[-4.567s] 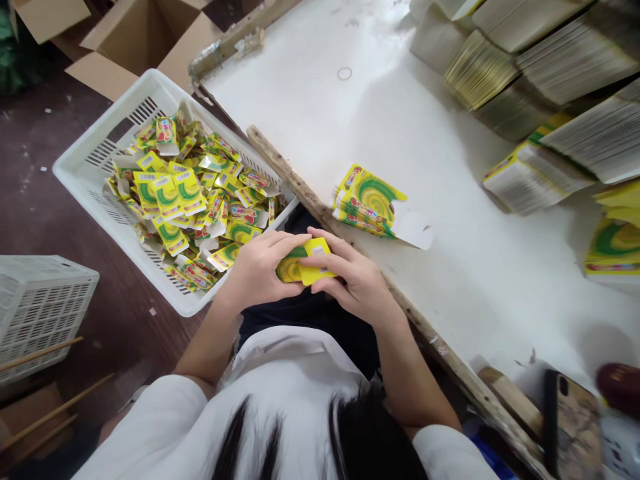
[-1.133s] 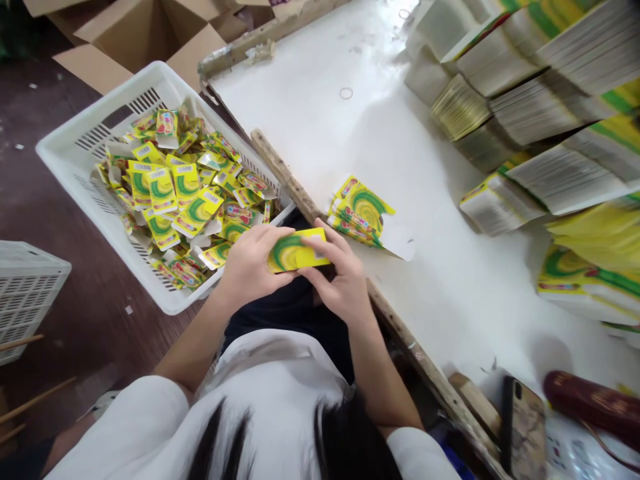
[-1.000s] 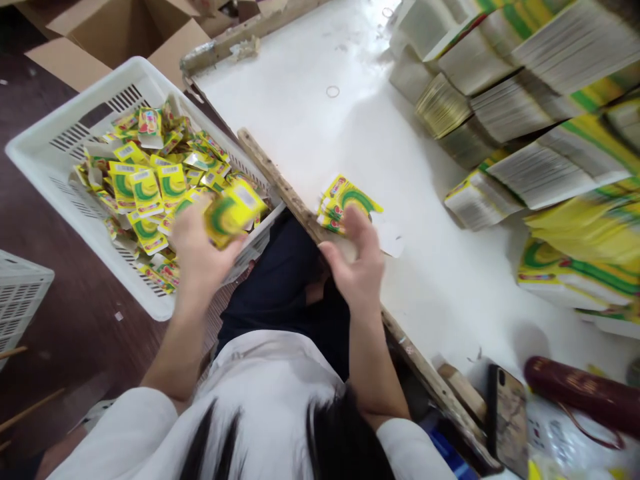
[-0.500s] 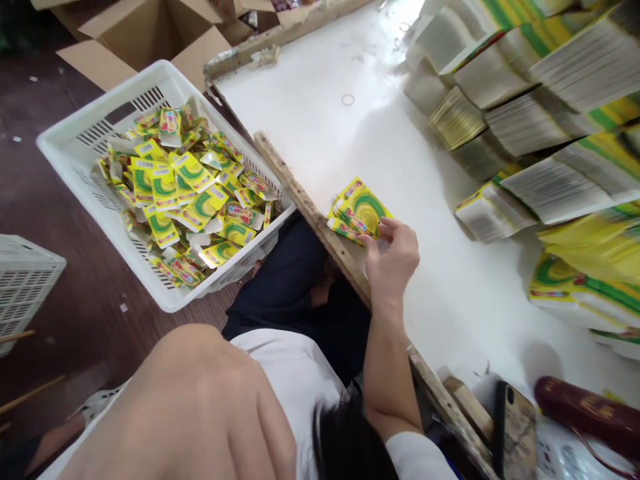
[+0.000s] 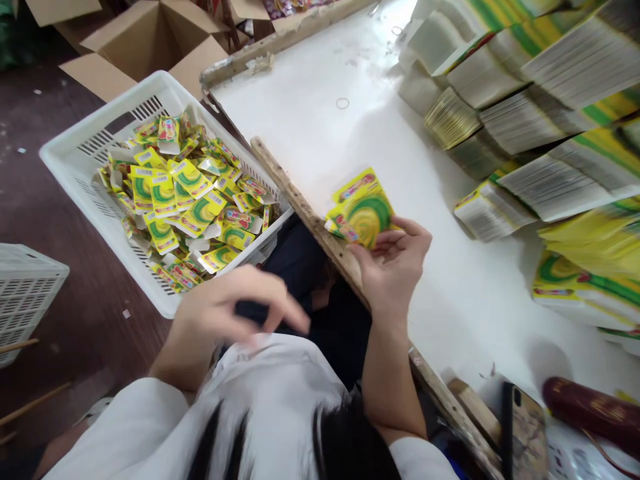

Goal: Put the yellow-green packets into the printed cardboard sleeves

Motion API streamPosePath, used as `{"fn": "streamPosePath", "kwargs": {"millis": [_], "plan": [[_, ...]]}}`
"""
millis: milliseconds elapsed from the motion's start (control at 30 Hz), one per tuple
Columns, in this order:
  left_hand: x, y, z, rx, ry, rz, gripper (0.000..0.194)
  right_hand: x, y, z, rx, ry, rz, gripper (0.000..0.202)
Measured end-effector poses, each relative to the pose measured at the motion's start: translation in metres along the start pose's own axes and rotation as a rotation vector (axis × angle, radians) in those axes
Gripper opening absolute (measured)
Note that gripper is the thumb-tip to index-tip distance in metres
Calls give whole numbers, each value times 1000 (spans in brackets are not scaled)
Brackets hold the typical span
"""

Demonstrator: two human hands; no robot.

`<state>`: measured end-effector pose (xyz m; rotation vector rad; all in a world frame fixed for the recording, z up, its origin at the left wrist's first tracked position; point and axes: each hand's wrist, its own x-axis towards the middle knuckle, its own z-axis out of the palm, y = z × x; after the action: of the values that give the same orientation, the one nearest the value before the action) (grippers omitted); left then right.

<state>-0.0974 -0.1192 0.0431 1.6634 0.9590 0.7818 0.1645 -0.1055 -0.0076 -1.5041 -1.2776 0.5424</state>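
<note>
My right hand (image 5: 395,260) pinches a yellow-green flat carton (image 5: 367,210) between thumb and fingers, lifted at the wooden edge of the white table (image 5: 305,120). More of the same printed card shows beneath and beside it at its left. My left hand (image 5: 245,307) hangs in front of my white shirt, blurred, with its fingers apart and nothing in them. Beyond it, at the left, a white plastic basket (image 5: 70,143) holds a heap of small yellow-green boxes (image 5: 190,200).
Stacks of flat cartons (image 5: 540,127) fill the table's right side. A phone (image 5: 523,430), a dark red cylindrical case (image 5: 593,410) and a wood block lie near the front edge. Open cardboard boxes (image 5: 155,40) stand behind the basket; another white crate (image 5: 30,293) is far left.
My left hand has moved from close to the camera forward and right, towards the table edge. My right hand has raised and tilted the carton, showing more of its face.
</note>
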Motion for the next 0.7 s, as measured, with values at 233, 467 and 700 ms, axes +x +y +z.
{"fn": "streamPosePath", "kwargs": {"millis": [233,467,700], "plan": [[46,-47,68,-459,388,-111,66,-45,-28,35,242,-483,43,52],[52,-34,78,-659,827,-112,55,-50,-33,38,354,-704,15,56],[33,-60,79,-549,682,-32,61,-48,-25,33,352,-438,123,22]]}}
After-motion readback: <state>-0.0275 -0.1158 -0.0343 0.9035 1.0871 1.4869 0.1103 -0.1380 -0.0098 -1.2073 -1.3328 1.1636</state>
